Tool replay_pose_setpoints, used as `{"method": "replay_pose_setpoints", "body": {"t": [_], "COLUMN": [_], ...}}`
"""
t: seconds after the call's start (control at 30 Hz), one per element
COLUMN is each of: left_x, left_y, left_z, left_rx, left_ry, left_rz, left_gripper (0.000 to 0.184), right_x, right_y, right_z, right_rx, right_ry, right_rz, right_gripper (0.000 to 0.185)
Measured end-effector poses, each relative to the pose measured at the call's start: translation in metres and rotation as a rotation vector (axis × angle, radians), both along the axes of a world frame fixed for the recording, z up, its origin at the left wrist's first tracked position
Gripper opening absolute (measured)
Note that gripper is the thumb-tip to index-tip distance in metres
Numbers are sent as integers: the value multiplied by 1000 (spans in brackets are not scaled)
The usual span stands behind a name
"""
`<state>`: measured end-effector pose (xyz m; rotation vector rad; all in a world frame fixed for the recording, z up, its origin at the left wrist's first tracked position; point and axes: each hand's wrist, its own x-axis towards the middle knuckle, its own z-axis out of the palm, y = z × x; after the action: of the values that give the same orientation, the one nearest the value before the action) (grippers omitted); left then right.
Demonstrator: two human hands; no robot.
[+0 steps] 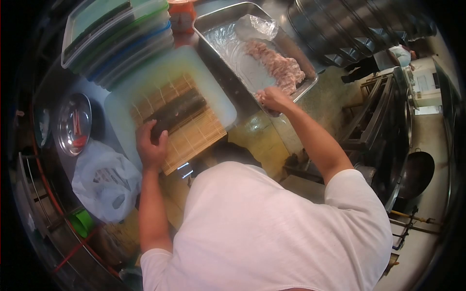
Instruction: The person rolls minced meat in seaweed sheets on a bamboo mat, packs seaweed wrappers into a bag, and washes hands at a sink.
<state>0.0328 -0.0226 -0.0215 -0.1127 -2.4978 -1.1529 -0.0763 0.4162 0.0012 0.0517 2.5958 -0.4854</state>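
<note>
A dark seaweed-wrapped roll (180, 109) lies across a bamboo rolling mat (196, 138) on a pale cutting board (116, 114). My left hand (151, 148) is at the roll's left end, thumb and fingers apart, with the fingertips at the mat and roll. To the right, my right hand (275, 100) is at the near corner of a metal tray (213, 43), its fingers curled closed. What they hold, if anything, I cannot make out. Pink minced meat (279, 65) lies in the tray, close beyond this hand, beside crumpled clear plastic (257, 26).
Stacked lidded containers (116, 39) stand behind the board, near an orange scale (182, 17). At left are a metal plate (65, 128) with reddish sticks and a plastic bag (104, 182). Metal steamers (340, 24) and a wok (417, 174) are at right; a person (388, 58) stands farther off.
</note>
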Motion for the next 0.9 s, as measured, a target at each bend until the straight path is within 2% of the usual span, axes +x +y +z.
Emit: {"method": "replay_pose_setpoints", "body": {"t": [0.03, 0.1, 0.2, 0.23, 0.3, 0.43, 0.47, 0.5, 0.53, 0.57, 0.63, 0.77, 0.83, 0.87, 0.9], "left_x": [1, 0, 1, 2, 1, 2, 4, 4, 3, 3, 3, 3, 4, 5, 5], "left_y": [0, 1, 0, 0, -1, 1, 1, 1, 0, -1, 0, 0, -1, -1, -2], "left_z": [1, 1, -1, -2, -1, 2, 2, 1, 0, -1, 2, 3, 1, 1, 3], "left_rx": [11, 24, -13, -1, 12, 28, 30, 32, 42, 53, 43, 41, 68, 95, 96], "left_ry": [-2, 3, 39, 36, 39, 29, 28, 28, 21, 15, 17, 31, 23, 13, 14], "left_rz": [-2, 2, 14, 15, 10, 20, 30, 35, 27, 19, 20, 21, 32, 35, 49], "left_gripper": [40, 40, 40, 40, 39, 38, 38, 38, 38, 38, 37, 36, 36, 37, 37], "right_x": [1, 1, 8, 5, -2, -2, -1, -1, -7, -3, 10, -6, -12, -14, -15], "right_y": [2, -1, -12, -9, 6, 22, 25, 23, 18, 14, 7, 1, -7, -8, -8], "right_z": [-7, -13, -5, -8, -6, 13, 20, 31, 42, 51, 62, 53, 55, 59, 67], "right_rx": [-1, -450, -552, -553, -142, -166, -296, -420, -335, -333, -50, -43, 19, 22, -102], "right_ry": [4, 57, 76, 75, 82, 111, -157, -421, -512, -510, -239, -340, -374, -372, -398], "right_rz": [0, -86, -92, -86, 250, 371, 158, -62, -86, -83, 317, 357, 387, 400, 330], "right_gripper": [47, 46, 41, 41, 37, 39, 37, 40, 63, 63, 76, 75, 58, 58, 48]}}
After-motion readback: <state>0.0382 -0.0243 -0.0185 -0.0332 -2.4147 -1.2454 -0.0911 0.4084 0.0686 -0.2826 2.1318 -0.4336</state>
